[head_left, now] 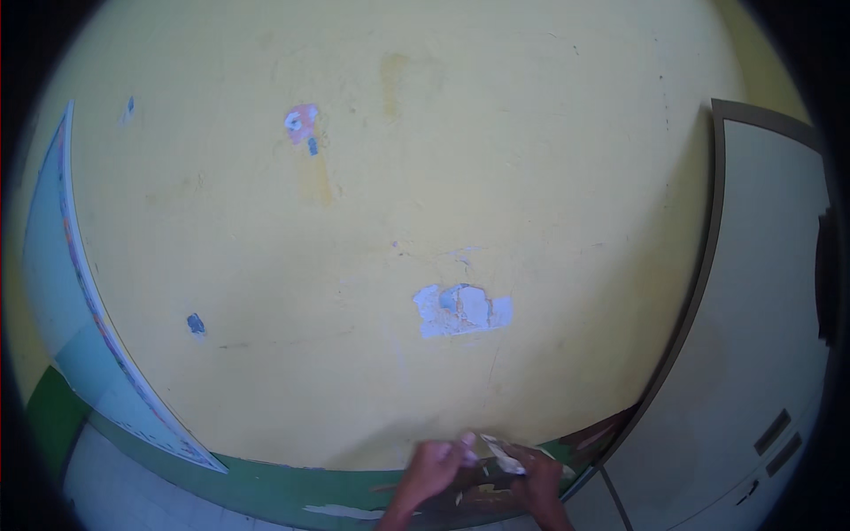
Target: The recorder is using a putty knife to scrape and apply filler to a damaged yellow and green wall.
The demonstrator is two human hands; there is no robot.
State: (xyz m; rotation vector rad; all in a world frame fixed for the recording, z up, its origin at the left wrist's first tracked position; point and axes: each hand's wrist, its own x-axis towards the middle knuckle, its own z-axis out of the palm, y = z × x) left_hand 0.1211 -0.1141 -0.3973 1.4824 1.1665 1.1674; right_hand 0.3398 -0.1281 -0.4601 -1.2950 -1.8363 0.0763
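Both hands are low in front of a yellow wall, near the top of its green lower band. My right hand is closed around a thin, pale, flat piece that tapers toward the upper left; its exact kind is unclear. Just left of it, my left hand has its fingers drawn together in a pinch. Something whitish shows at those fingertips, too small and blurred to name. The green band below the hands has peeled, with pale and dark patches showing.
A large white patch of peeled paint marks the wall above the hands; a smaller pinkish one is higher up. At left leans a light-blue board with a white edge. A grey, brown-framed cabinet stands at right. Pale floor tiles lie below.
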